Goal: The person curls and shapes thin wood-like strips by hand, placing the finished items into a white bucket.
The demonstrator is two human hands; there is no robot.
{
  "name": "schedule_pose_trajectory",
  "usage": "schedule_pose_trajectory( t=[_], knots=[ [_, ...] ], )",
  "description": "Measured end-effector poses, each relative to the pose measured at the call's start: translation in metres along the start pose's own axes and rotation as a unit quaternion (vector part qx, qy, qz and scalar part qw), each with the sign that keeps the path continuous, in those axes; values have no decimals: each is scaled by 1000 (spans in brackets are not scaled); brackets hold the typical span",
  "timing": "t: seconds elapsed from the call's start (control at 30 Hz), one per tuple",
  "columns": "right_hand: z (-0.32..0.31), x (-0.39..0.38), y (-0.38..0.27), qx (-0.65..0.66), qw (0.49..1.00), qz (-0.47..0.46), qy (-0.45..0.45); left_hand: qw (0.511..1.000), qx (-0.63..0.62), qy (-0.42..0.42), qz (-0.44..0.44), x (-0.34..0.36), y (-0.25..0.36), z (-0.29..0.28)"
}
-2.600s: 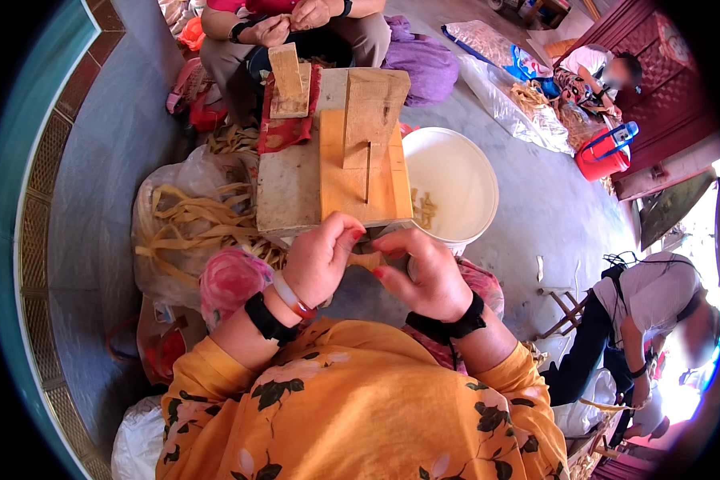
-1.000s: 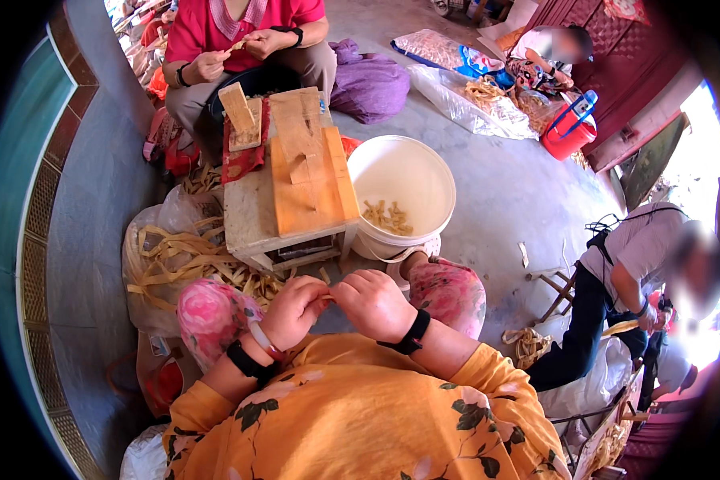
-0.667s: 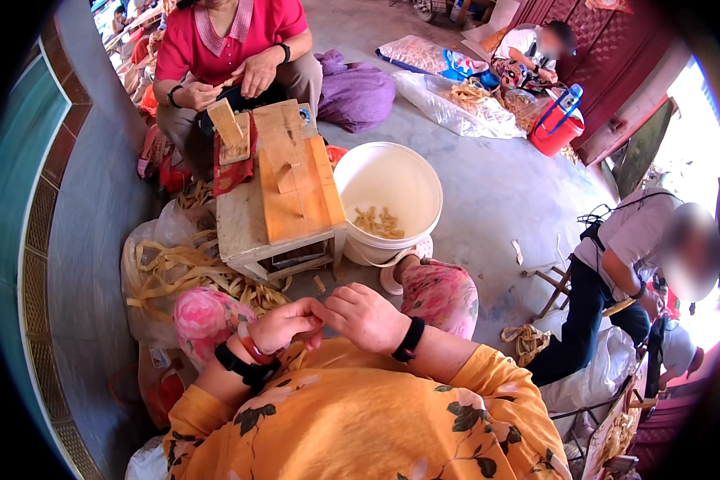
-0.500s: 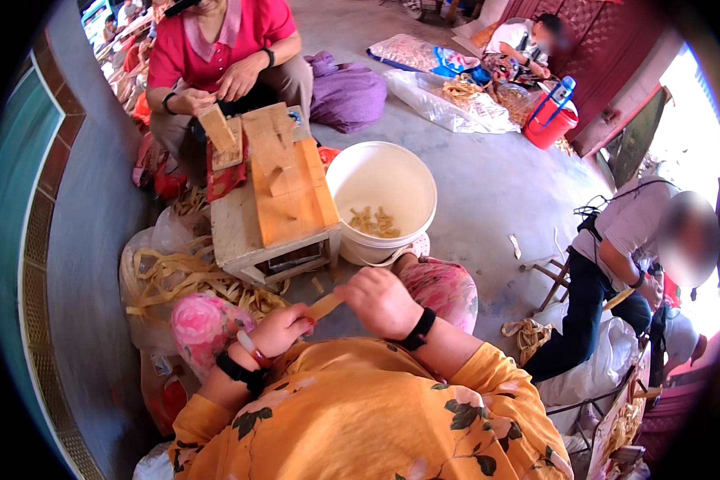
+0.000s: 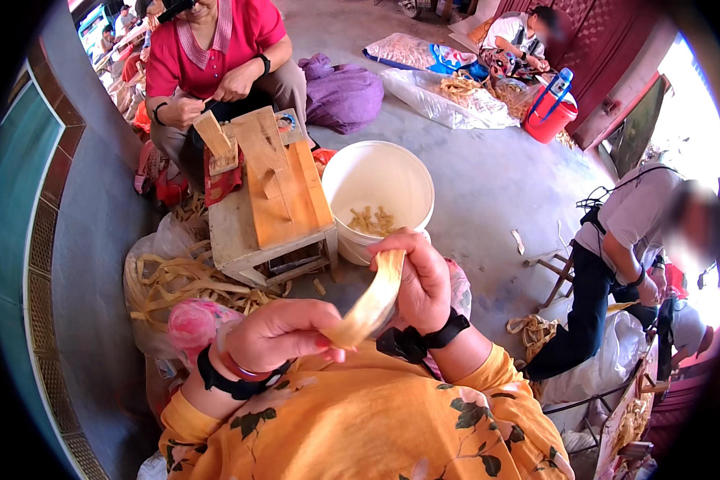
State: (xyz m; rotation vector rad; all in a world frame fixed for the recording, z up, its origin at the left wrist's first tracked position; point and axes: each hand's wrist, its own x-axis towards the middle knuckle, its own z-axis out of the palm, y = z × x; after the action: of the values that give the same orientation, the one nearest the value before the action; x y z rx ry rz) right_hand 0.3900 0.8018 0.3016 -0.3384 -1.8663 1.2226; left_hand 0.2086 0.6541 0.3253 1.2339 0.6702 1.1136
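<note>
A flat, pale-yellow strip is stretched between my hands in front of my chest, curving slightly. My left hand pinches its lower end between thumb and fingers. My right hand grips the upper end, higher and farther from me. Just beyond my right hand stands a white bucket, with several short yellowish pieces at its bottom. To the left of it, a small table carries an orange-brown wooden board and wooden blocks.
Long yellow strips lie on clear plastic at the left. Across the table sits a person in a red shirt. Another person bends at the right beside a stool. A purple sack and red bucket stand farther back.
Both hands have risen toward me. My right hand has turned, and much more of the strip now shows between the hands. The person in red has shifted their hands slightly.
</note>
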Motion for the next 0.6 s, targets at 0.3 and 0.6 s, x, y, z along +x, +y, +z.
schedule_pose_trajectory(
  t=[0.3,0.6],
  knots=[
    [48,-36,60,-199,941,-201,-187,954,-11,259,-148,-51,-91,-16],
    [-3,-34,57,-77,950,-25,-302,953,-19,227,-200,-35,-112,-29]
  ],
)
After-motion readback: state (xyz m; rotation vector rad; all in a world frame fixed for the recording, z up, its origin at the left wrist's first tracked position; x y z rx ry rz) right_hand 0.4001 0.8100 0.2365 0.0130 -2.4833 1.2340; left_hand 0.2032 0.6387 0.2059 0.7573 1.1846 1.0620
